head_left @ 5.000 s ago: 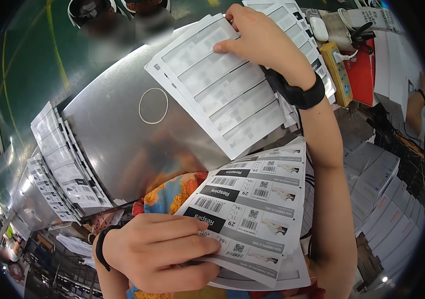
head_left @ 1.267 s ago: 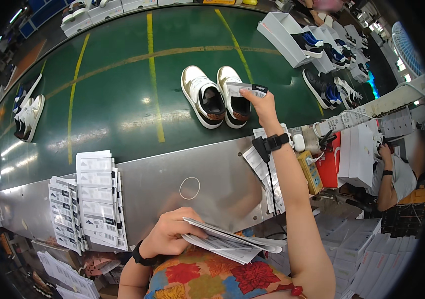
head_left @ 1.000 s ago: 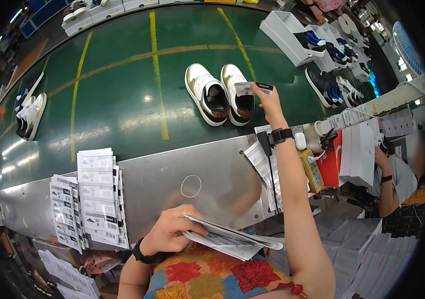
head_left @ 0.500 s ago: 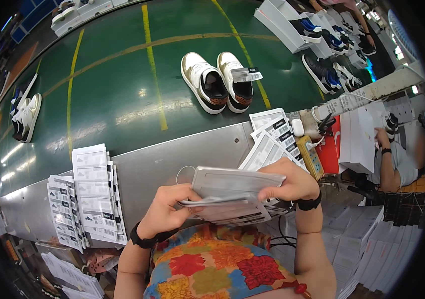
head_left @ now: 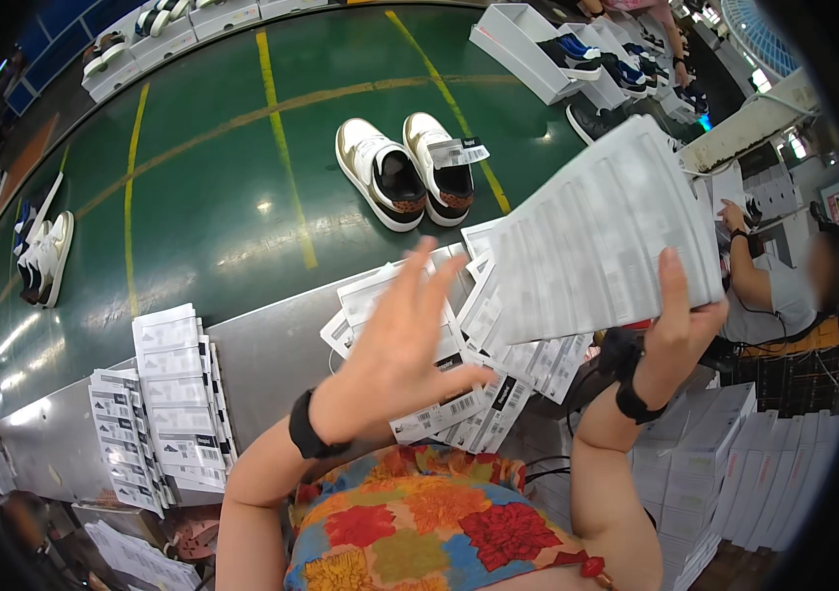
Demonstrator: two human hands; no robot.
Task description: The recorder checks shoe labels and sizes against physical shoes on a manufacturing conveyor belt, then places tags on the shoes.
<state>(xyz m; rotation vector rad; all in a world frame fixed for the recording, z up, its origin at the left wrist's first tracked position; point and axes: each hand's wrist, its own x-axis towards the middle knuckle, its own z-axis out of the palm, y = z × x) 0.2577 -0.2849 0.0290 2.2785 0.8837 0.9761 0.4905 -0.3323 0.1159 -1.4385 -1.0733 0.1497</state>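
Note:
My right hand (head_left: 680, 330) grips a thick, fanned stack of white label sheets (head_left: 597, 236) by its near right corner, raised above the bench edge. Fingers spread, my left hand (head_left: 390, 355) hovers over loose printed labels (head_left: 484, 409), slightly blurred and holding nothing. Those labels lie in an untidy spread on the metal ledge, partly covered by my hand and the raised stack. Beyond them stands a pair of white sneakers (head_left: 375, 177) with black linings and brown spotted heels. A hang tag (head_left: 457, 152) rests across the right shoe.
Two overlapping rows of labels (head_left: 178, 394) lie on the metal ledge (head_left: 272, 345) at left. More sneakers (head_left: 45, 261) sit on the green work surface (head_left: 203, 207) at far left. Open shoe boxes (head_left: 518, 54) stand at far right. A co-worker's arm (head_left: 749, 271) shows at right.
The stack, earlier between both hands near my body, has swung up and right in my right hand and fanned out. My left hand has let go and opened. Loose labels now lie below it.

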